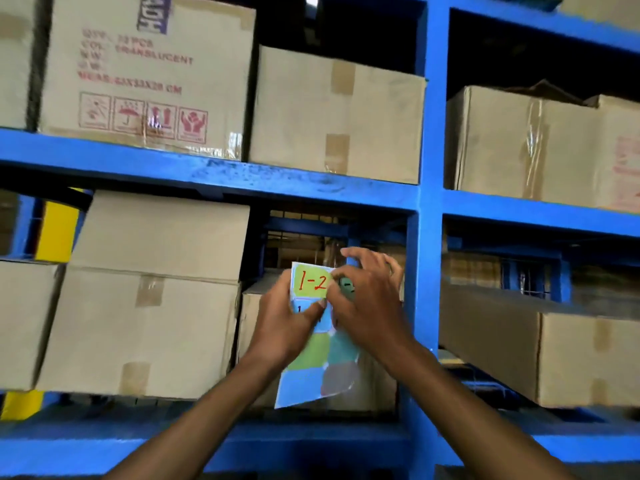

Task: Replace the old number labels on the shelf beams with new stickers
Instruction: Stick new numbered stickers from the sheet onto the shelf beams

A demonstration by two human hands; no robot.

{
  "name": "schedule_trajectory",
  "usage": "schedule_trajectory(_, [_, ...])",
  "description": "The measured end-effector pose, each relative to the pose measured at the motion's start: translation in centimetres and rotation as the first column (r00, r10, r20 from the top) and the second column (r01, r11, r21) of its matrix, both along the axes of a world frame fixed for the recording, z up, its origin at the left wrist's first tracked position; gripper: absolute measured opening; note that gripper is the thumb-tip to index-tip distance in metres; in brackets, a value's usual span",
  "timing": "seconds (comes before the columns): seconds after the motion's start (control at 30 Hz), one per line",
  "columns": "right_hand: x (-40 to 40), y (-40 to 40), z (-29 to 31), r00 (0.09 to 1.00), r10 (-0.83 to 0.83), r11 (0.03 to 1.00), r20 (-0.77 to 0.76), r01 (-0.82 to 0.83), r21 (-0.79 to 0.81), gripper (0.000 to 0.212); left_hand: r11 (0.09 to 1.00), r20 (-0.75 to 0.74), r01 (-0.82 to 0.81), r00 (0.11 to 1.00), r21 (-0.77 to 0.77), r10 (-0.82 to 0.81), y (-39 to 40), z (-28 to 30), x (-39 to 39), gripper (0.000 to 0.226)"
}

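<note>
Fingers of the right hand (367, 303) pinch a sticker's edge on the sticker sheet (320, 344) — left hand (285, 320) grips the sheet, thumb on it; green "1-2" sticker (311, 282) topmost, below the blue shelf beam (207, 171).

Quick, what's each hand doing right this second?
Left hand: closed, holding the sticker sheet.
Right hand: fingers pinching a sticker at the sheet's top edge.

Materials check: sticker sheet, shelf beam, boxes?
Sticker sheet: looks like glossy paper, bends limply in the left hand. Shelf beam: likely steel, blue paint scuffed and flaking. Boxes: brown corrugated cardboard, matte, taped seams.
</note>
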State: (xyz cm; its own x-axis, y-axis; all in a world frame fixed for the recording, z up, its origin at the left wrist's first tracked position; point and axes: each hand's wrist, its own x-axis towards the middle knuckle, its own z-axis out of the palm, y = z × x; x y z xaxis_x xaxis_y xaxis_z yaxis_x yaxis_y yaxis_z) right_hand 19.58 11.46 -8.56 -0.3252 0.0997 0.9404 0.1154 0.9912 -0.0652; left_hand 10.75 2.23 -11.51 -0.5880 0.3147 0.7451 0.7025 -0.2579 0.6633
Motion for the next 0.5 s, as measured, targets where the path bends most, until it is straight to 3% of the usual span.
schedule_trajectory(0.23, [-1.3,1.6,5.2,0.978,0.193,0.979,-0.084,-0.198,-0.052,0.007,0.984,-0.141,-0.152,0.976,0.089,0.164,1.4,3.7,-1.9,0.023])
schedule_trajectory(0.5, [-2.9,2.3,9.5,0.947,0.31,0.951,-0.086,-0.31,0.012,0.009,0.955,-0.201,-0.285,0.934,0.085,0.297,0.6,7.0,-5.7,0.032])
